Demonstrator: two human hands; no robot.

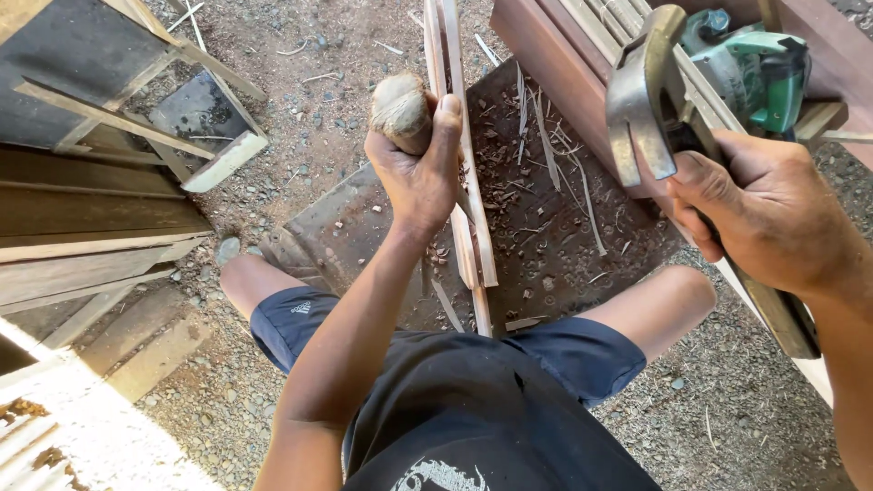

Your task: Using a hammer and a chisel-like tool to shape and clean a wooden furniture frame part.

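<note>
I'm looking down thru the head cam. My left hand (420,173) is wrapped tight round a rounded wooden handle (400,111), thumb up along the side, fingers curled shut. The handle's butt end faces up toward the cam; looks like a chisel handle, but the blade is hidden behind the hand, can't tell. It stands approx upright against a thin wood strip (464,155), which runs long-axis away from me, from between my knees up to the top edge of view. The strip lies over a dark board (546,227) littered w/ shavings.

My right hand (773,214) is fisted round the shaft of a claw hammer (641,100), head raised, claws pointing down-left in view. The hammer head sits well right of the handle butt and at about the same height in frame; how high it is above, I can't judge.

Key relation: handle butt lies to the left of the hammer head, w/ the strip and open board between them. Right hand is the one carrying the striker; left hand is on the struck piece already. Handle axis points approx at the cam, so the butt face is open from above.

Behind the hammer: a green power saw (759,73) resting on reddish planks (564,64). Gravel ground (327,118) all round, wood frames at left.
</note>
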